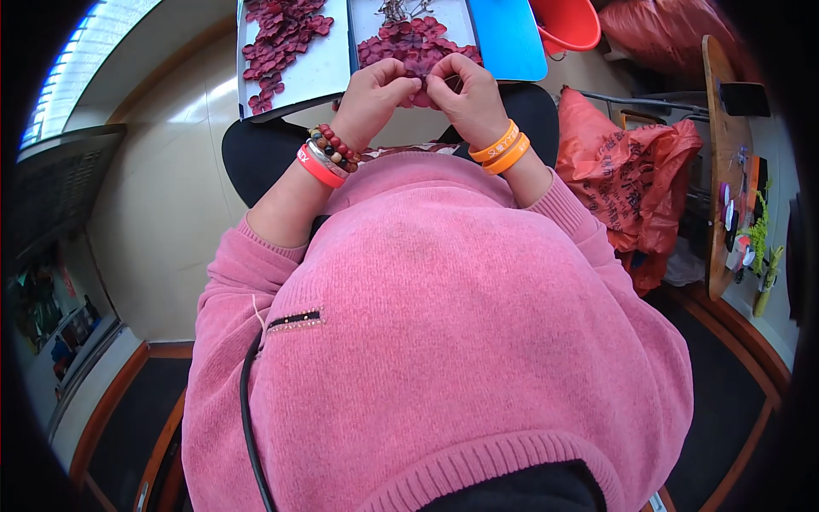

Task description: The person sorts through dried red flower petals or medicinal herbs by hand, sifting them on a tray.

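Observation:
Both hands meet over a pile of dark red petals [415, 43] in the right white tray [458, 19], near its front edge. My left hand [373, 101], with bead and red bands at the wrist, pinches thumb and forefinger together at the petals. My right hand [469, 98], with orange wristbands [503, 151], has its fingertips pressed together just beside it. What lies between the fingertips is too small to make out. More red petals [277, 47] lie in the left white tray [324, 72].
A blue panel [509, 38] adjoins the trays at the right, with a red bucket [570, 24] beyond. Red plastic bags [627, 166] stand on the floor at the right, near a round wooden board [725, 171] bearing small items. Dry stems [401, 10] lie behind the petal pile.

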The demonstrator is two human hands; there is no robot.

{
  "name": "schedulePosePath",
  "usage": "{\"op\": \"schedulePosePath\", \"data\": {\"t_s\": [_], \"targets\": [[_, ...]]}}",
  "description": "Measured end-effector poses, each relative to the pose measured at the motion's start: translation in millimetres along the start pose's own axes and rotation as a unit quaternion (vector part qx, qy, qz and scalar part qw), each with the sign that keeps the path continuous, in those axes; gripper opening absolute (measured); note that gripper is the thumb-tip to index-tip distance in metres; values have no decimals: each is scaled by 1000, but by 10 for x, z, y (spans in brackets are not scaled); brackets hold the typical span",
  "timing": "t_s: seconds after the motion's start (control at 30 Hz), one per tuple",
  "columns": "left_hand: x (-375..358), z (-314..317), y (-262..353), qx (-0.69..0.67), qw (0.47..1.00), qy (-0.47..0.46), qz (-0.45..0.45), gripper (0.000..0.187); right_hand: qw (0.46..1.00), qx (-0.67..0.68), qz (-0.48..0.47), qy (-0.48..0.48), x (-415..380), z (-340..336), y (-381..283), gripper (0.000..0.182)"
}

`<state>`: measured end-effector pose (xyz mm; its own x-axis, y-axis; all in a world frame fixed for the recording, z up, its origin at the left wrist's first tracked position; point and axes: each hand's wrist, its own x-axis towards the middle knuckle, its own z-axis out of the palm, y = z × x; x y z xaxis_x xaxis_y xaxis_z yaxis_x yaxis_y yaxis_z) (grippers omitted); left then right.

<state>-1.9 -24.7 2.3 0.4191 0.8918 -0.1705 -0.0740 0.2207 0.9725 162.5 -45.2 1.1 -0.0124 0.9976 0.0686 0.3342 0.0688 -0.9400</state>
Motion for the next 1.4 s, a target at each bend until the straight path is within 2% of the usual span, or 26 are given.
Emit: {"op": "schedulePosePath", "data": {"t_s": [0.07,0.17,0.37,0.57,0.67,0.87,0.97,1.07,1.17,1.27,1.4], "targets": [[10,-20,43,-42,999,-8,-8,12,1000,-10,-14,7,-7,11,-2,12],[77,-44,-3,-30,1000,-3,-4,11,999,-38,-32,13,-27,14,-104,11],[68,41,-26,40,996,26,76,10,991,-76,-97,57,-36,37,-76,10],[85,16,-180,48,993,19,108,8,986,-86,-120,76,-61,65,-88,9],[71,11,-172,51,992,24,109,9,977,-94,-174,81,-54,63,-93,8],[69,11,-160,71,992,38,97,10,990,-42,-118,66,-48,64,-30,8],[85,41,-185,58,991,82,88,11,999,27,-36,19,-80,45,-119,9],[90,63,-205,102,980,133,107,12,998,36,-44,19,-74,67,-74,10],[48,94,-128,128,973,164,103,14,999,29,-12,17,-75,53,-99,10],[49,97,-140,146,970,150,126,13,999,26,-23,6,-65,53,-91,6],[60,107,-204,128,977,129,108,11,998,-13,-50,28,-65,51,-119,6]]}}
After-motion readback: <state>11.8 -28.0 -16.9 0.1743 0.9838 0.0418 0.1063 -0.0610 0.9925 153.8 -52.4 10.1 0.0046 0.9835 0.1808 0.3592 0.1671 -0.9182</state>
